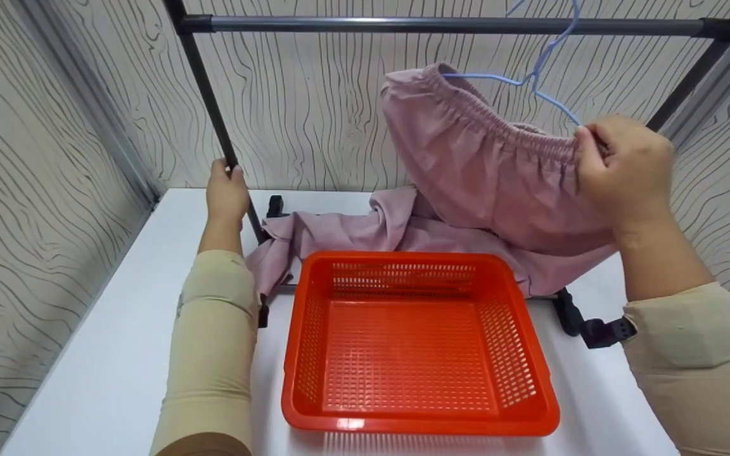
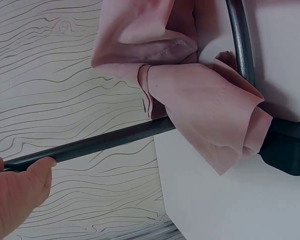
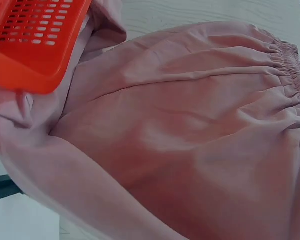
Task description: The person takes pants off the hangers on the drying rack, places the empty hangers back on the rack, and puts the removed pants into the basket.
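the left hand [image 1: 227,193] is closed around the dark upright [image 1: 210,95] of the rack, low on its length. the right hand [image 1: 631,168] is curled closed, gripping the gathered waistband [image 1: 498,128] of the pink garment [image 1: 466,171] at one end of the blue hanger [image 1: 535,75]. the hanger's other end sits inside the waistband. its hook crosses the rack's top rail [image 1: 365,25]; whether it bears on the rail cannot be told. the garment hangs tilted, lower at the right hand, and its remaining length lies bunched across the rack's base. the red basket [image 1: 416,425] stands on the white desk [image 1: 111,329], in front of the bunched cloth.
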Motion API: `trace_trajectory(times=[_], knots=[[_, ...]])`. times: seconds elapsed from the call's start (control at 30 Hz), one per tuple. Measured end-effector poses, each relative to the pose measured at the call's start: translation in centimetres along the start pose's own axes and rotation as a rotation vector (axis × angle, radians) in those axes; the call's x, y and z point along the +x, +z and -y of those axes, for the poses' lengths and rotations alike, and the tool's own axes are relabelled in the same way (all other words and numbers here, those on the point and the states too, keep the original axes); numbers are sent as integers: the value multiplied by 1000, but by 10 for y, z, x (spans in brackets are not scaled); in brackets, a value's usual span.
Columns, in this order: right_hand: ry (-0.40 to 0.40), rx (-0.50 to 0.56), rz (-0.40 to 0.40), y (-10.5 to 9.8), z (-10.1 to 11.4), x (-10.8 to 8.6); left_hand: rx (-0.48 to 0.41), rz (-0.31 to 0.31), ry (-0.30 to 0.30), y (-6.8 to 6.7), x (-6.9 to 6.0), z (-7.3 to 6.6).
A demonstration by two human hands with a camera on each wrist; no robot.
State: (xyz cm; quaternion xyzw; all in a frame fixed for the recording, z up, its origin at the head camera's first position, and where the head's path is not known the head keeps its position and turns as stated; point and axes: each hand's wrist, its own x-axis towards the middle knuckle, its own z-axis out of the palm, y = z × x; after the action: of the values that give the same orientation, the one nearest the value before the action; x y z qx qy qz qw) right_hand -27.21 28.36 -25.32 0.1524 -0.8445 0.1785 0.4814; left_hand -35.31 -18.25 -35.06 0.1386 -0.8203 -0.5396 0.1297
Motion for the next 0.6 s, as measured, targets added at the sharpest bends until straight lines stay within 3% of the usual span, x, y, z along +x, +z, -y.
trace_trajectory(times=[0.27,0.5,0.6], knots=[[-55,116,-21,14,22,-1,-4,10,-3,1,2,1],[-152,203,-49,17,35,-3,-20,8,-6,1,2,0],[-206,232,-26,18,37,-6,-16,13,-9,-1,2,0]])
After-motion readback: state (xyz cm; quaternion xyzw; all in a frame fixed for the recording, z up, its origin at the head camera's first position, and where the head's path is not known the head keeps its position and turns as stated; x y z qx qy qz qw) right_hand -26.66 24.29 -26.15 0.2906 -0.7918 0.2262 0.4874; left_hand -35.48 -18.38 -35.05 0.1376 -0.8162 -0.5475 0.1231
